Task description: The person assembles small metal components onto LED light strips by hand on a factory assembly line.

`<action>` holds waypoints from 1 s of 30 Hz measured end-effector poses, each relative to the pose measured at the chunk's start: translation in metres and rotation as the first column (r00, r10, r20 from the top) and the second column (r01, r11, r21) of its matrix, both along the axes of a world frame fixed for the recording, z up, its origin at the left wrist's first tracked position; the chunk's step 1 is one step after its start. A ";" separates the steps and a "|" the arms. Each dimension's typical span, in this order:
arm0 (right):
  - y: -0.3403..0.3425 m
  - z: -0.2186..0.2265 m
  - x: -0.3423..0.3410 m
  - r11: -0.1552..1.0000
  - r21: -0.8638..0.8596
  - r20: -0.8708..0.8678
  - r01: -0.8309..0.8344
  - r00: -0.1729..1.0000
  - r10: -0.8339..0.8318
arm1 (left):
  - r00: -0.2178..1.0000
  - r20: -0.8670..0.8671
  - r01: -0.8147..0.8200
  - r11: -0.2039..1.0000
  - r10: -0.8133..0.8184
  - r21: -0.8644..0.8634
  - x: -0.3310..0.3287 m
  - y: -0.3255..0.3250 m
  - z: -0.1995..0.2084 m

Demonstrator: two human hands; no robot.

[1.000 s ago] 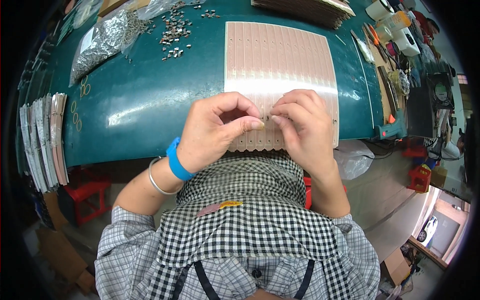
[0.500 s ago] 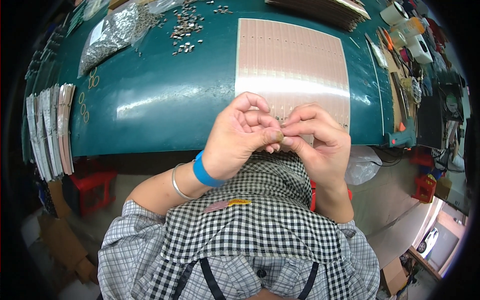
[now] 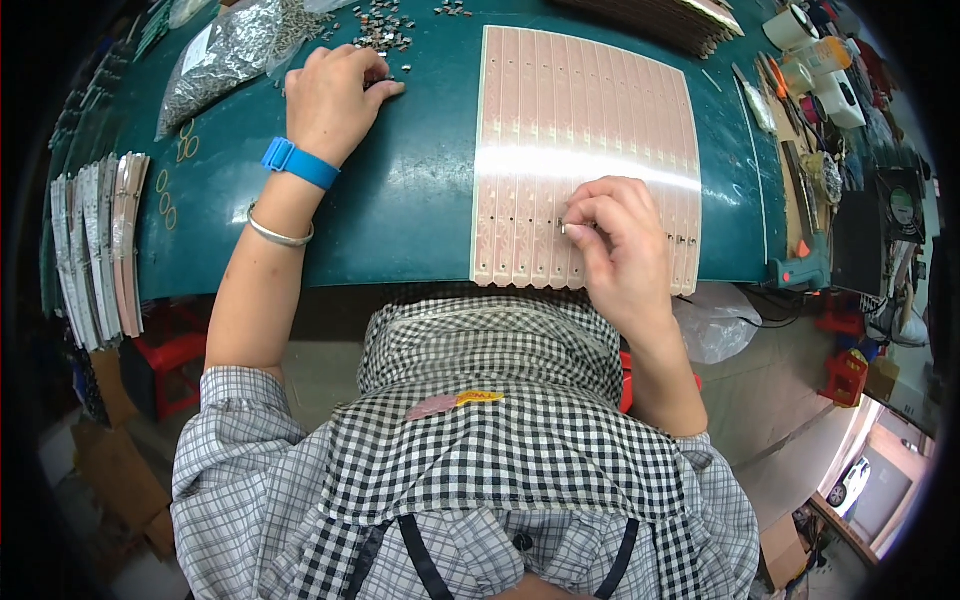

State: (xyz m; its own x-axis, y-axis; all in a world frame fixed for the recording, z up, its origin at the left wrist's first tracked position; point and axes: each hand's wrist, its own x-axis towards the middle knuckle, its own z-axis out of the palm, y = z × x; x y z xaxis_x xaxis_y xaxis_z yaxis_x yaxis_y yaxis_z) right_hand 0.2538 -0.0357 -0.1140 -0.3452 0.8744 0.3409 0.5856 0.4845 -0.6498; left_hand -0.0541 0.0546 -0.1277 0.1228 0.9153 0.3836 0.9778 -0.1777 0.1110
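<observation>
A small silvery metal piece (image 3: 564,229) shows at the pinched thumb and forefinger of my right hand (image 3: 625,245), over the lower middle of a panel (image 3: 545,95). This panel is pinkish, scored into long narrow strips with a scalloped near edge. Just right of that hand, a few small metal pieces (image 3: 681,240) sit on its strips. At the far left of the table, my left hand (image 3: 328,105) rests beside a scattered heap of small metal pieces (image 3: 385,30). Its fingers curl in toward the thumb; whatever lies between them is mostly hidden.
A plastic bag of metal pieces (image 3: 225,65) lies at the far left, with rubber bands (image 3: 166,204) nearer. Bundled strips (image 3: 100,250) stand at the left edge. Stacked panels (image 3: 660,22) lie at the back; a glue gun (image 3: 803,268) and tools are at the right.
My hands, together over the panel's near edge before, have parted. The left has swung far left to the heap; the right has come down over the panel with a metal piece. The panel's near edge now shows.
</observation>
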 end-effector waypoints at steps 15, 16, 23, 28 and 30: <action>0.005 -0.007 -0.017 0.992 0.127 0.167 -0.010 0.986 -0.011 | 0.974 0.201 0.105 0.994 -0.106 0.017 0.001 0.003 -0.016; 0.005 -0.007 -0.017 0.990 0.143 0.180 -0.006 0.983 -0.020 | 0.974 0.202 0.103 0.995 -0.104 0.017 -0.001 0.002 -0.016; 0.006 -0.006 -0.022 0.988 0.153 0.214 -0.013 0.977 -0.021 | 0.945 0.323 0.076 0.995 -0.052 -0.060 -0.007 0.001 -0.015; 0.006 -0.003 -0.027 0.968 0.241 0.347 -0.074 0.938 -0.015 | 0.957 0.284 0.080 0.993 -0.054 -0.081 -0.009 0.002 -0.014; 0.007 0.000 -0.028 0.970 0.231 0.368 -0.082 0.930 -0.008 | 0.971 0.215 0.111 0.994 -0.107 -0.008 -0.012 0.003 -0.015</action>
